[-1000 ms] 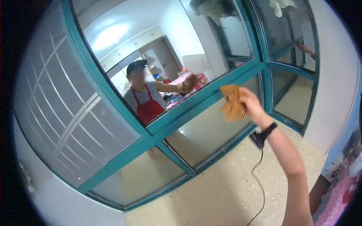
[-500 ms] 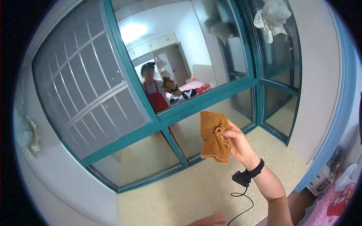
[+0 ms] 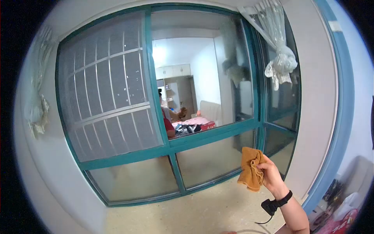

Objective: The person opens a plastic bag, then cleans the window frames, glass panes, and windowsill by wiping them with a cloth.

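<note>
My right hand (image 3: 271,177) is closed around a bunched, folded brown cloth (image 3: 250,169), with the thumb pressed into its gathered folds. It is held up in front of the lower right pane of a green-framed window (image 3: 212,138), and I cannot tell whether cloth and glass touch. A black wrist strap (image 3: 283,199) with a small black box and a cable sits on that wrist. Of my left hand (image 3: 230,233) only a sliver appears at the bottom edge, its fingers hidden.
Below the window runs a speckled beige sill (image 3: 175,216). A tied-up pale curtain (image 3: 282,64) hangs at the upper right, another curtain (image 3: 38,113) at the left. Behind a screen (image 3: 109,93) are metal bars. Bags and pink fabric (image 3: 339,224) lie at the lower right.
The view has tilted and shifted. The right hand with the cloth now appears lower and further right in the picture. My left hand has mostly dropped out of the bottom edge.
</note>
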### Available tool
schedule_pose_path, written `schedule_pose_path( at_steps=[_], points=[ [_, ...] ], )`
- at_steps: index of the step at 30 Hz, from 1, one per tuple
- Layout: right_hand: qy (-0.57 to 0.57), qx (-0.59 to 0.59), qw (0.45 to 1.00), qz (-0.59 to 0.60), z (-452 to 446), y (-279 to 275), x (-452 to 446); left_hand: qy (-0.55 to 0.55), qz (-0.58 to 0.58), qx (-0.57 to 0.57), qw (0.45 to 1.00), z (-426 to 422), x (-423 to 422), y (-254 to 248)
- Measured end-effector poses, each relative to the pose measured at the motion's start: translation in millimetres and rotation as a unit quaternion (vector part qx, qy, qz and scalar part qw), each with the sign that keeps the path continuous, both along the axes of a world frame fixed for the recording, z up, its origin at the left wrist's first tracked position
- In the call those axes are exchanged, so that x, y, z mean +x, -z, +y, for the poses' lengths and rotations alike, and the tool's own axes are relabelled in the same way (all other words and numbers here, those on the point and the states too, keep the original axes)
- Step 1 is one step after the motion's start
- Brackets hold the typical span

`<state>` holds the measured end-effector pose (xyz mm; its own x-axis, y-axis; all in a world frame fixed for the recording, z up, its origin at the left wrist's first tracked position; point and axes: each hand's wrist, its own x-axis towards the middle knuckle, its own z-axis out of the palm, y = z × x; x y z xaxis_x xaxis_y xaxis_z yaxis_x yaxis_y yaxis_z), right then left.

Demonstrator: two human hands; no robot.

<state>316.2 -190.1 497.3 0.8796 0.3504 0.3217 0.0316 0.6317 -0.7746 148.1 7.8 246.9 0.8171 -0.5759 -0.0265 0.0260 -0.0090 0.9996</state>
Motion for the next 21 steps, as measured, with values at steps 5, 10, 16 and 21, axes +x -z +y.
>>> schedule_pose_path(
  at_steps=[5, 10, 16, 21],
  points=[
    [0.072, -0.116, 0.991, 0.003, -13.0, -30.9, -13.3, -0.106, 0.084, -0.355, 0.925, 13.5, 29.0, -53.8],
    [0.03, -0.12, 0.991, 0.042, -13.0, -55.7, -14.2, -0.084, 0.147, -0.384, 0.908, 27.5, 55.2, -6.9],
    [-0.048, -0.184, 0.979, -0.069, -4.0, -33.0, 18.4, -0.256, 0.048, -0.12, 0.958, 25.3, 57.4, -28.7],
    [-0.154, -0.242, 0.952, -0.111, -22.4, -3.7, 62.6, -0.235, -0.095, -0.188, 0.949, -36.4, 92.9, -118.9]
  ],
)
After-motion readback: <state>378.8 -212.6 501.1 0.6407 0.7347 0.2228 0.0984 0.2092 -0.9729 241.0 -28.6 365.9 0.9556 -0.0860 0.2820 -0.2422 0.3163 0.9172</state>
